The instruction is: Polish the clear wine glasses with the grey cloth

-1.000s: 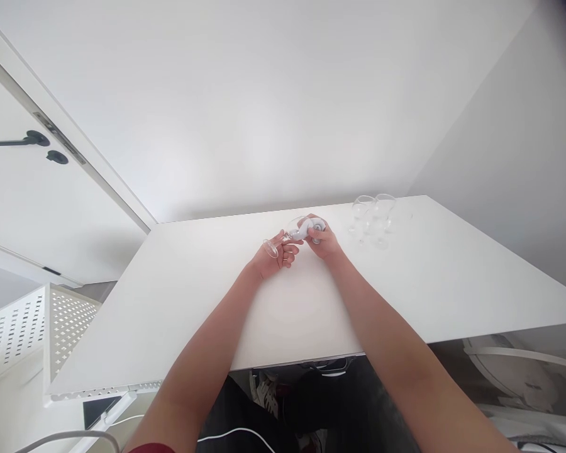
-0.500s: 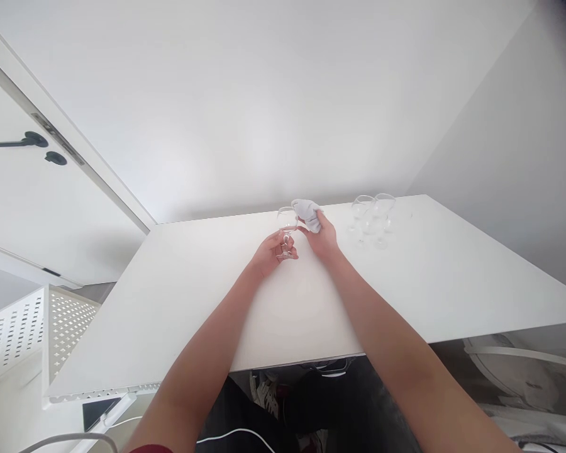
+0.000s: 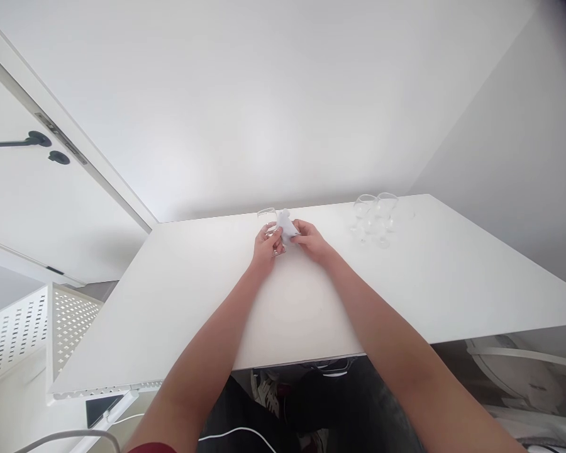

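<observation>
My left hand (image 3: 266, 248) is closed around the lower part of a clear stemmed glass (image 3: 266, 215), held above the table with its bowl up and leaning a little left. A light grey cloth (image 3: 287, 228) is bunched just right of the bowl. My right hand (image 3: 310, 240) pinches the cloth from the right side. The left thumb reaches to the cloth's near edge and appears to touch it. Fingers hide most of the stem, and the foot shows only in part below the left hand.
Several clear stemmed glasses (image 3: 376, 217) stand together toward the back right of the white table (image 3: 183, 302). A white wall (image 3: 283, 113) rises behind the table. A door with a black handle (image 3: 19, 139) is at left, above a white perforated panel (image 3: 73, 324).
The glass and my left hand have moved left and tilted. The right hand has brought the cloth down and left, off the rim, to beside the left thumb.
</observation>
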Demonstrator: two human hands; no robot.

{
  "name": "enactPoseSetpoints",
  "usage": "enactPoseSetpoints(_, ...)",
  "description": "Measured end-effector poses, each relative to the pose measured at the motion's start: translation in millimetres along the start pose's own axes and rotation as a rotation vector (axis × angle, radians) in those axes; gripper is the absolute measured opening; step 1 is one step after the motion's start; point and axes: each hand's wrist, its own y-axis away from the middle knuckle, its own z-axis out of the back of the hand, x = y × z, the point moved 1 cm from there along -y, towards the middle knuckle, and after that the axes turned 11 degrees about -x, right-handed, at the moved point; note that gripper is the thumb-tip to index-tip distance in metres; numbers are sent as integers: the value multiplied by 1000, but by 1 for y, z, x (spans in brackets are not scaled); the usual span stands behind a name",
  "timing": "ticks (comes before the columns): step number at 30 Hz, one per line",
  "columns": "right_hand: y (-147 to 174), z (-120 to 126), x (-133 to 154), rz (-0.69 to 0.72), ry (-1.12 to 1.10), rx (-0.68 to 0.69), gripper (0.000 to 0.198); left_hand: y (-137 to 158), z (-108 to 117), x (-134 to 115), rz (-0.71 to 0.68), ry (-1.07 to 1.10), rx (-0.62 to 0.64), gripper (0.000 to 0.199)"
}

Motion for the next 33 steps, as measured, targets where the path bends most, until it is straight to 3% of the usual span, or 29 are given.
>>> enactPoseSetpoints(3,2,-1,2,-48,-36,50,44,1,-1,-2,3,1,-8,44)
enactPoseSetpoints(7,1,2,5,-37,-38,-58,48,2,-1,-1,11,-3,-21,42)
enactPoseSetpoints(11,3,3,7,-63,-63,-55,56,2,-2,1,14,-57,-14,43)
enactPoseSetpoints(18,2,4,4,-61,-138,-61,38,2,-1,2,-7,-48,2,47)
enactPoseSetpoints(24,-4,9,2,-28,-141,-185,30,-3,4,2,-129,40,-95,50)
enactPoseSetpoints(26,-3,9,2,-82,-143,-159,33,-4,5,2,-161,40,-102,49)
enactPoseSetpoints(30,1,7,3,-251,-129,36,33,-5,6,2,-191,27,-142,50)
enactPoseSetpoints(33,-1,8,-1,-246,-158,54,28,-5,6,3,-176,27,-172,53)
